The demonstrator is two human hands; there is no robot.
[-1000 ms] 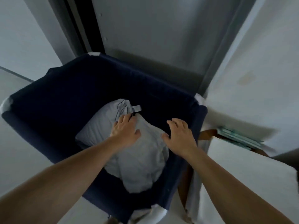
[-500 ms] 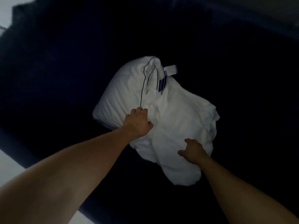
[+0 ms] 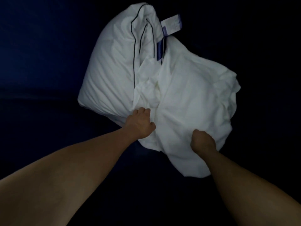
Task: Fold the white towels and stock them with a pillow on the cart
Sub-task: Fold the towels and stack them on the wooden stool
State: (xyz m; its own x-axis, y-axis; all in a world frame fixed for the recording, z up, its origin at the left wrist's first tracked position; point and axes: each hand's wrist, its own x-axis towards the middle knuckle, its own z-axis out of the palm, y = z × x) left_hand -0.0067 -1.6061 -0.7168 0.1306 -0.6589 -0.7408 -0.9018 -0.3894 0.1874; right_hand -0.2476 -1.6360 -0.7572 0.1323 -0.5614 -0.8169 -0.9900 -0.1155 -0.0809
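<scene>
White plump fabric pillow (image 3: 114, 66) with crumpled white cloth (image 3: 195, 95) lies in a dark-blue bin; left hand (image 3: 140, 123) and right hand (image 3: 202, 141) grip the cloth; folding looks unstarted.

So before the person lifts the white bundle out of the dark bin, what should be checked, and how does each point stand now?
1. Left hand grips the white bundle: ok.
2. Right hand grips the bundle's near edge: ok, fingers buried in cloth.
3. Pillow and loose white cloth held together: cannot tell.
4. Label tag free, not snagged: ok.
5. Bin interior around the bundle lit enough to see obstacles: not ok.
</scene>
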